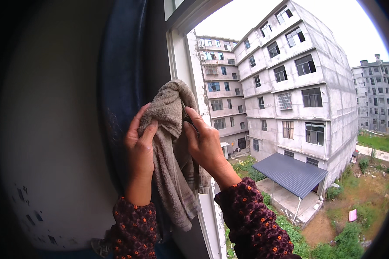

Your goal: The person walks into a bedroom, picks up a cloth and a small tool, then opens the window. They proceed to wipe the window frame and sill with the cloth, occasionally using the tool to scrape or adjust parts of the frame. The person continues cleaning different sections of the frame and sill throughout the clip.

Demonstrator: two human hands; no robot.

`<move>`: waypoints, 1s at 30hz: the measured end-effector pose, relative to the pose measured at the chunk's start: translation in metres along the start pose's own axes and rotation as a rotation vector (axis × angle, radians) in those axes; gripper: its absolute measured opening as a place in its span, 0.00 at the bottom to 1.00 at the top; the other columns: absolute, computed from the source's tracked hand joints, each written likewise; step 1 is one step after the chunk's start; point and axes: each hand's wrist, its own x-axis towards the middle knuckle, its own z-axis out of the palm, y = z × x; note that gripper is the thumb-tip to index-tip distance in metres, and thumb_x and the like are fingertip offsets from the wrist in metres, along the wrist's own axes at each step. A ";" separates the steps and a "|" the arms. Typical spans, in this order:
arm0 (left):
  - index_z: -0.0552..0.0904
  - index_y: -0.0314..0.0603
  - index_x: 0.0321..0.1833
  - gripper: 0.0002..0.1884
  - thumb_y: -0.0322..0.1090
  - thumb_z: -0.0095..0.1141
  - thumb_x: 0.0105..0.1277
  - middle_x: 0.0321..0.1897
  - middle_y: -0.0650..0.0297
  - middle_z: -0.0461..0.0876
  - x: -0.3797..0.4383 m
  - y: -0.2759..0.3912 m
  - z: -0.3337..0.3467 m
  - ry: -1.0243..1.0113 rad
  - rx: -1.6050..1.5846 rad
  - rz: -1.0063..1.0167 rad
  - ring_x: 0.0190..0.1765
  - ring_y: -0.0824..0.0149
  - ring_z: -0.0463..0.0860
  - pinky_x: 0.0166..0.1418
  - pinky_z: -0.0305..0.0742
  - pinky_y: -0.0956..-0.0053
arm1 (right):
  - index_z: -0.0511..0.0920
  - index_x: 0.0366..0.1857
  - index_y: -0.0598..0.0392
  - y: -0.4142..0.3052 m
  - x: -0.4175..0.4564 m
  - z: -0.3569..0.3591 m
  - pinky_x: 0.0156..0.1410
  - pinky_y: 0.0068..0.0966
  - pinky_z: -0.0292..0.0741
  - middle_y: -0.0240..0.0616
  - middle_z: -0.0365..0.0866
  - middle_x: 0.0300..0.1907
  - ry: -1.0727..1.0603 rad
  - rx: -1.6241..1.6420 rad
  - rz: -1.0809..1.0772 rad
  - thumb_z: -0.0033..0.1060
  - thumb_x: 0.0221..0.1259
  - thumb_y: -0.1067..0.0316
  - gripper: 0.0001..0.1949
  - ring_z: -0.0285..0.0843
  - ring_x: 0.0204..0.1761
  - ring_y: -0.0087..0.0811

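Observation:
A greyish-brown terry towel [168,129] hangs in folds in front of the white window frame [178,61]. My left hand [142,139] pinches its upper left part between thumb and fingers. At the towel's right side, my right hand [201,139] has its thumb and index finger close together around a small dark item [188,119], only partly visible; what it is I cannot tell. The towel's lower ends dangle below both hands. Dark sleeves with an orange flower pattern cover both forearms.
Behind the towel runs a dark blue curtain or cloth [121,81], with a pale wall [58,129] at the left. Through the window opening stand grey concrete buildings [278,81], a dark corrugated canopy [288,171] and plants far below. A shoe [100,247] shows at the bottom.

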 end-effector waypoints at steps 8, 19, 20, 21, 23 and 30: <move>0.80 0.32 0.61 0.18 0.22 0.56 0.69 0.49 0.66 0.84 -0.070 -0.025 -0.022 0.016 0.162 -0.203 0.50 0.77 0.80 0.59 0.73 0.82 | 0.67 0.70 0.57 0.004 -0.079 -0.004 0.47 0.46 0.79 0.61 0.82 0.44 -0.044 -0.115 -0.009 0.56 0.66 0.73 0.27 0.82 0.42 0.60; 0.84 0.31 0.52 0.17 0.23 0.60 0.58 0.40 0.63 0.88 -0.388 -0.092 -0.113 0.020 0.601 -0.861 0.43 0.74 0.84 0.51 0.79 0.76 | 0.70 0.70 0.43 -0.043 -0.388 -0.086 0.33 0.42 0.81 0.50 0.77 0.37 -0.554 -0.356 0.497 0.61 0.65 0.63 0.27 0.82 0.30 0.52; 0.85 0.31 0.52 0.18 0.24 0.61 0.57 0.38 0.63 0.88 -0.423 -0.095 -0.124 0.060 0.570 -1.003 0.40 0.74 0.83 0.47 0.79 0.76 | 0.68 0.71 0.40 -0.047 -0.420 -0.092 0.35 0.45 0.82 0.52 0.79 0.39 -0.621 -0.352 0.562 0.60 0.66 0.60 0.28 0.83 0.30 0.54; 0.86 0.32 0.51 0.17 0.23 0.61 0.57 0.36 0.64 0.87 -0.445 -0.087 -0.120 0.095 0.578 -1.119 0.37 0.74 0.82 0.43 0.78 0.76 | 0.70 0.70 0.40 -0.051 -0.451 -0.100 0.36 0.46 0.81 0.53 0.80 0.38 -0.708 -0.369 0.630 0.60 0.66 0.59 0.27 0.83 0.31 0.55; 0.87 0.34 0.48 0.15 0.23 0.60 0.57 0.36 0.63 0.87 -0.504 -0.081 -0.134 0.167 0.479 -1.306 0.39 0.70 0.84 0.46 0.79 0.75 | 0.73 0.68 0.40 -0.055 -0.496 -0.117 0.39 0.49 0.80 0.55 0.83 0.35 -0.825 -0.279 0.796 0.58 0.67 0.57 0.24 0.84 0.33 0.57; 0.83 0.33 0.49 0.14 0.23 0.54 0.60 0.44 0.54 0.86 -0.477 -0.001 -0.159 0.708 -0.100 -1.157 0.49 0.56 0.85 0.59 0.81 0.59 | 0.76 0.65 0.51 -0.121 -0.488 -0.182 0.50 0.41 0.80 0.57 0.86 0.36 -0.875 -0.020 1.124 0.63 0.65 0.52 0.26 0.86 0.37 0.54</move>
